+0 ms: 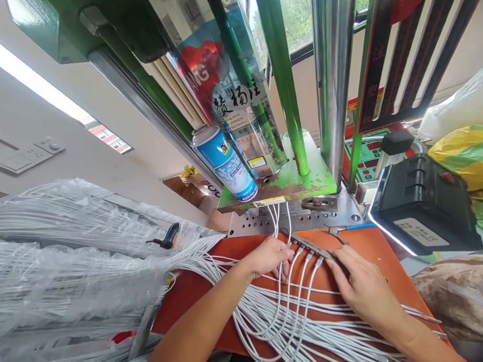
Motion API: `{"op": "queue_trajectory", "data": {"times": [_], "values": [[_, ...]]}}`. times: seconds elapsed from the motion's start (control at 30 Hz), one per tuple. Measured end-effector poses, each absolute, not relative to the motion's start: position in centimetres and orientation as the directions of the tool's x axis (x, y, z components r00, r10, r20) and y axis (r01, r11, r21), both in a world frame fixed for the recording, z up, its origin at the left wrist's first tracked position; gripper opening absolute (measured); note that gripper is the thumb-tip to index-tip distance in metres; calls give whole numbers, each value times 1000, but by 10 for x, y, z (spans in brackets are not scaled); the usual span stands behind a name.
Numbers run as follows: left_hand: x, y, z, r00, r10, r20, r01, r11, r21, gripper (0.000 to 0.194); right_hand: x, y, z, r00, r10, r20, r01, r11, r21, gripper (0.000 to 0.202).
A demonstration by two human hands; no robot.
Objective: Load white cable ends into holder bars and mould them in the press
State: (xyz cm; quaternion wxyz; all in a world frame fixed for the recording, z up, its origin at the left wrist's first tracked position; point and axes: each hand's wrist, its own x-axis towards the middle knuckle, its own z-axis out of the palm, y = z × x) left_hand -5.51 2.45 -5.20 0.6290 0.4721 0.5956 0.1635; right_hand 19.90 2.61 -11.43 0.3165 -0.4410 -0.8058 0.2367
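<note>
My left hand (271, 257) is closed in a pinch on a white cable (279, 296), close to its end at a metal mold bar (308, 245). Several white cables with plug-like ends sit side by side along the bar's near edge. My right hand (360, 277) grips the right end of this bar, thumb at the near side and fingers over the top. Beneath both hands, a thick spread of white cables (268, 314) lies across the orange-brown tabletop (366, 246). My left fingertips are partly hidden behind the cables.
A green press machine (321, 176) stands behind the table, with a blue-white spray can (228, 164) on its plate. Pliers (338, 234) lie by the metal bed. A black box lamp (426, 203) is at right; plastic-wrapped cable bundles (64, 270) fill the left.
</note>
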Motion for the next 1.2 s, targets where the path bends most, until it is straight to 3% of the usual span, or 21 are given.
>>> {"op": "queue_trajectory", "data": {"times": [0.23,0.37,0.6,0.83,1.03,1.2], "values": [[-52,31,-54,172,788,-592,558,417,717,44,199,27,-113,-435,844,314,532,522,-667,28],[-53,36,-53,162,775,-611,585,423,692,48,199,26,-114,-452,829,328,526,545,-653,25],[-51,42,-48,128,746,-653,625,451,637,38,199,20,-111,-507,749,426,592,662,-459,25],[-62,49,-47,231,724,-650,621,404,672,39,201,24,-107,-525,757,389,478,640,-602,20],[-51,41,-57,171,892,-418,767,145,625,44,210,28,-108,-602,737,308,432,625,-650,20],[-63,14,-14,144,965,-220,771,30,637,47,206,23,-109,-545,767,339,548,632,-549,30]]}}
